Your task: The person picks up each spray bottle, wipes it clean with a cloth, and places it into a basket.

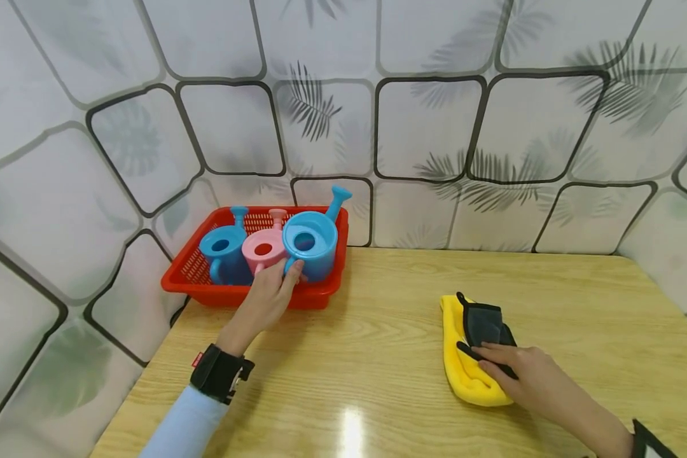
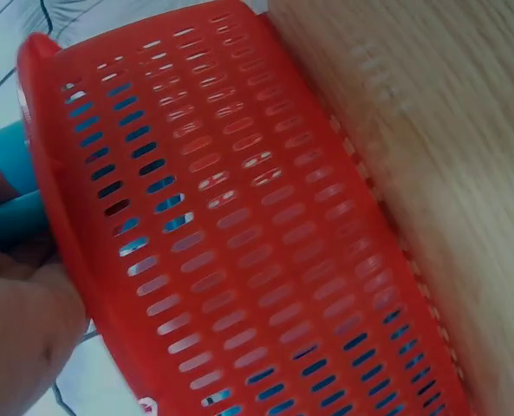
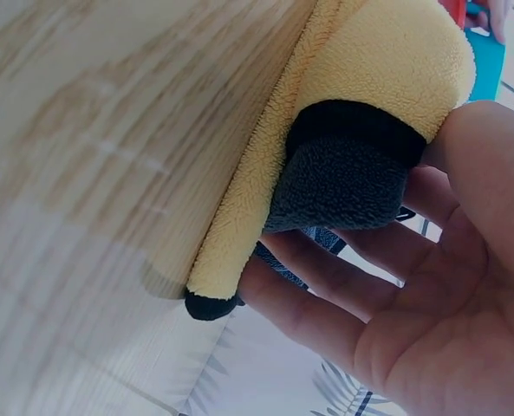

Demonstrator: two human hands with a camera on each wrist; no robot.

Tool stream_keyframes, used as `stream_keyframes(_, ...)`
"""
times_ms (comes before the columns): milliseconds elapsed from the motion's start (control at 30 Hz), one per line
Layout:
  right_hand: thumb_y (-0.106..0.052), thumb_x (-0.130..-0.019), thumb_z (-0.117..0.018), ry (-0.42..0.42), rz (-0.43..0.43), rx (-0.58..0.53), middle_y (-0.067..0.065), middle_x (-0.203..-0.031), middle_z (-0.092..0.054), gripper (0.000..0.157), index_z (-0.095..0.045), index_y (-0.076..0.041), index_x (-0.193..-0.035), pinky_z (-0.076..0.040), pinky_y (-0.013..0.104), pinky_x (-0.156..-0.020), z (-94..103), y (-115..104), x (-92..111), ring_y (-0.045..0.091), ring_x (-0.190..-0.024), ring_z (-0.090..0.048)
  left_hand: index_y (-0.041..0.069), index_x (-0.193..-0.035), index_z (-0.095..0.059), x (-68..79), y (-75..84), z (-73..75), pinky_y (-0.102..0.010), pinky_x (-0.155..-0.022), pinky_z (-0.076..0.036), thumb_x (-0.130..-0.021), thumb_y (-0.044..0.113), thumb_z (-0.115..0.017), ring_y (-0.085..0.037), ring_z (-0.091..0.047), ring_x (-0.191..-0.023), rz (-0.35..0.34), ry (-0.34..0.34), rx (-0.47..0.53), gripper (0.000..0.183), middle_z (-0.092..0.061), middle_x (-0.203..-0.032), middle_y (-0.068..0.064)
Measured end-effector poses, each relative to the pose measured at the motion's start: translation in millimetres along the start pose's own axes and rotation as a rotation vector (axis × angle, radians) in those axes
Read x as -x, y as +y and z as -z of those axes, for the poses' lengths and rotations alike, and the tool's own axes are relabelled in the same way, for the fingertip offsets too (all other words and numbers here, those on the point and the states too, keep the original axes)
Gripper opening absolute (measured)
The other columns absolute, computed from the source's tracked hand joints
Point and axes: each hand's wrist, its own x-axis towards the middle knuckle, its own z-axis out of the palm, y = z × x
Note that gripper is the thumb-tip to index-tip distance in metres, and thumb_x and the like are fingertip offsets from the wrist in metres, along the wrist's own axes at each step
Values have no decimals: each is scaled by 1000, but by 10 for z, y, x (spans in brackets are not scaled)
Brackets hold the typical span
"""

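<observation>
A blue watering can sits at the right end of a red basket, its spout rising above the rim. My left hand grips its handle, and the left wrist view shows thumb and fingers around that blue handle beyond the basket wall. Beside it in the basket are a pink watering can and another blue watering can. On the right of the table, my right hand pinches a dark-edged fold of a yellow and grey towel. Its fingertips pass partly behind the fold in the right wrist view.
The wooden table carries the basket at the back left and the towel at the right. A patterned curtain hangs behind the table and along its left side. The basket has slotted side walls.
</observation>
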Motion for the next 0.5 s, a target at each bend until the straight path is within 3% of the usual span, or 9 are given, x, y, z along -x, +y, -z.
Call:
stream_keyframes(167,-24,-91,-65,-24,-12,9,18,-111,-72,30,-72,-7,-115,-58,55,-74,-8,-20,-3,30,-88,-69,6,-100,-61,-15,-50,-57,-40,-69,-56,-103,42,-38,-21,-60,-79,66,35,-31,43,-71,-89,-9)
stream_keyframes(300,-23,-91,-65,-19,-23,6,18,-111,-73,29,-72,-7,-115,-58,55,-74,4,-28,-3,31,-88,-69,4,-99,-62,-39,-44,-79,-38,-65,-55,-104,43,-37,-21,-63,-77,74,56,-56,47,-74,-89,-11)
stream_keyframes(500,-23,-92,-65,-37,-44,-5,19,-112,-72,30,-71,-6,-116,-58,54,-73,26,-35,-5,29,-87,-69,6,-90,-60,-78,-9,-58,-31,-53,-42,-104,37,-39,-21,-53,-61,91,83,-137,40,-60,-68,-8)
